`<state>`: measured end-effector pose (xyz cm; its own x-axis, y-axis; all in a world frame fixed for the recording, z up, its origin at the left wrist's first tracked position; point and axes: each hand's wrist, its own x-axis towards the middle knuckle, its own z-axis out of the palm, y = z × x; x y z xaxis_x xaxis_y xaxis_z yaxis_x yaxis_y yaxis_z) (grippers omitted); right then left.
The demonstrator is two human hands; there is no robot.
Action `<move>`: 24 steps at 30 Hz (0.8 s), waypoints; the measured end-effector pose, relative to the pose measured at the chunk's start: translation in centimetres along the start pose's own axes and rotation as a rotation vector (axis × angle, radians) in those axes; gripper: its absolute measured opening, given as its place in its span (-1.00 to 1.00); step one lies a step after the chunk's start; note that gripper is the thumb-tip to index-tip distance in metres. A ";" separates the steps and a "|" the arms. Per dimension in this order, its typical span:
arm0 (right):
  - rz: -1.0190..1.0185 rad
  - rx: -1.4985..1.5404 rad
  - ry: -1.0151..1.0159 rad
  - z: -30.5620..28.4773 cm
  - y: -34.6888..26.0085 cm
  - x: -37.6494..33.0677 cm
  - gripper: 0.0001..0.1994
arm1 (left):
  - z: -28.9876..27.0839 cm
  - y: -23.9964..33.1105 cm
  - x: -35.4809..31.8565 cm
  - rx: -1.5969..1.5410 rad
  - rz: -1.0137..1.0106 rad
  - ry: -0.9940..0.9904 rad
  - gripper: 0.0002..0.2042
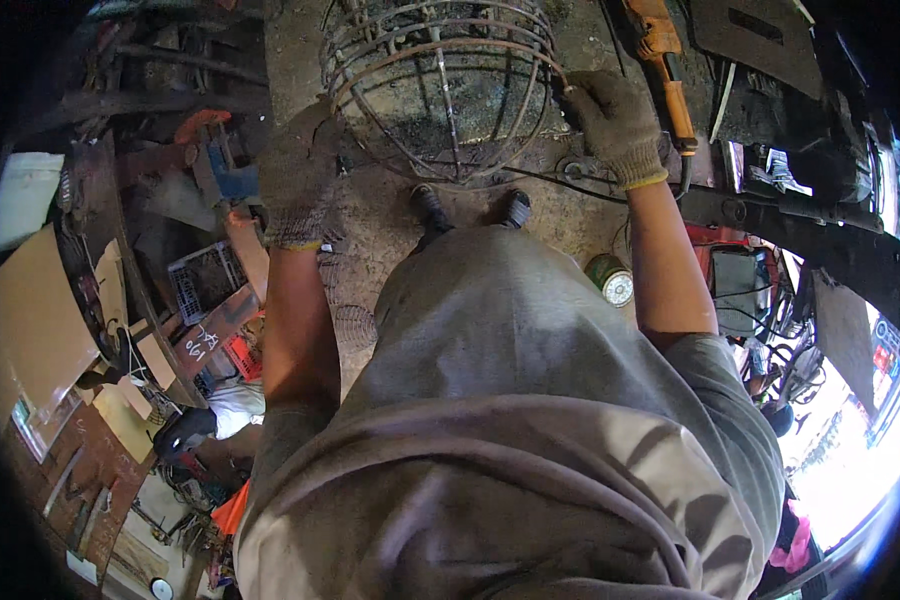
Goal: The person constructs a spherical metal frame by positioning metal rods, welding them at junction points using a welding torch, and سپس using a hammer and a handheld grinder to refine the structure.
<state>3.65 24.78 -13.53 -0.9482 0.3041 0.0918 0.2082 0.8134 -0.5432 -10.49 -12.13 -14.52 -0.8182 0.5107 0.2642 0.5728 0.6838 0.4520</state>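
Note:
A rounded cage of bent metal rods [440, 85] lies at the top middle, with hoops crossed by ribs. My left hand [298, 175], in a grey knit work glove, is closed at the cage's left rim; its fingertips are in shadow. On the opposite side my right hand [615, 125], gloved the same way, pinches the end of a hoop at the right rim. An orange power tool [668, 70] with a long handle rests just right of my right hand, its cord trailing down.
A dark, stained worktop [585, 25] lies under the cage. Below it is the floor with my sandalled feet. A round green tin [610, 280] stands by my right forearm. On the left are a plastic crate [208, 283], boards and scrap metal; a flat metal plate [755, 40] lies top right.

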 end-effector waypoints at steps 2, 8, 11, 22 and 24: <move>-0.009 -0.014 -0.011 -0.1 0.0 0.0 -0.66 | -0.1 0.3 0.1 -0.047 -0.107 -0.026 -0.64; -0.025 0.001 0.012 0.1 0.2 0.0 -0.67 | -0.3 1.5 0.4 -0.089 -0.183 0.005 -0.67; 0.000 0.003 0.013 0.1 0.0 0.0 -0.67 | -0.1 1.0 0.5 -0.002 -0.149 -0.020 -0.66; -0.047 0.016 0.030 0.6 0.9 -0.1 -0.70 | 0.3 0.4 0.3 -0.092 -0.219 -0.068 -0.61; -0.055 0.002 0.027 0.2 0.3 0.1 -0.72 | -0.2 1.2 0.4 -0.104 -0.222 -0.051 -0.61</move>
<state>3.63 24.99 -13.85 -0.9514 0.2723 0.1441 0.1554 0.8281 -0.5386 -10.17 -11.17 -13.67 -0.9182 0.3815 0.1068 0.3691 0.7258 0.5804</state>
